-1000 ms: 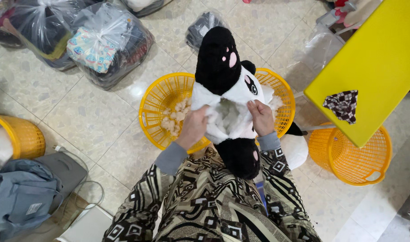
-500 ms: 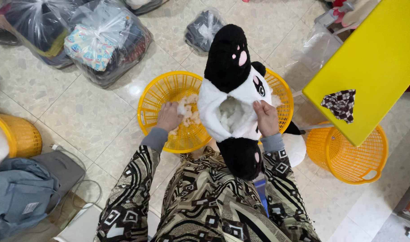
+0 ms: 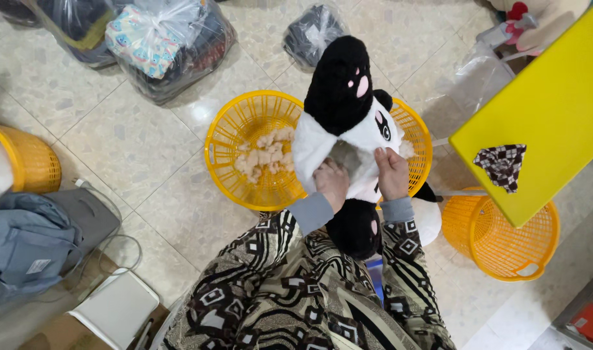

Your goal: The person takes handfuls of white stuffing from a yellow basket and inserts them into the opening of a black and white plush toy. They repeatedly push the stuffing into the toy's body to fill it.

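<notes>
Head view: your left hand (image 3: 333, 185) has its fingers pushed into the open seam of the black-and-white plush toy (image 3: 348, 116), seemingly closed on filling inside, though I cannot tell for sure. Your right hand (image 3: 391, 172) pinches the seam's edge, holding it open. Left of your fingers, the yellow basket (image 3: 235, 139) holds a clump of stuffing (image 3: 264, 155). The toy looks only partly filled; more remains.
</notes>
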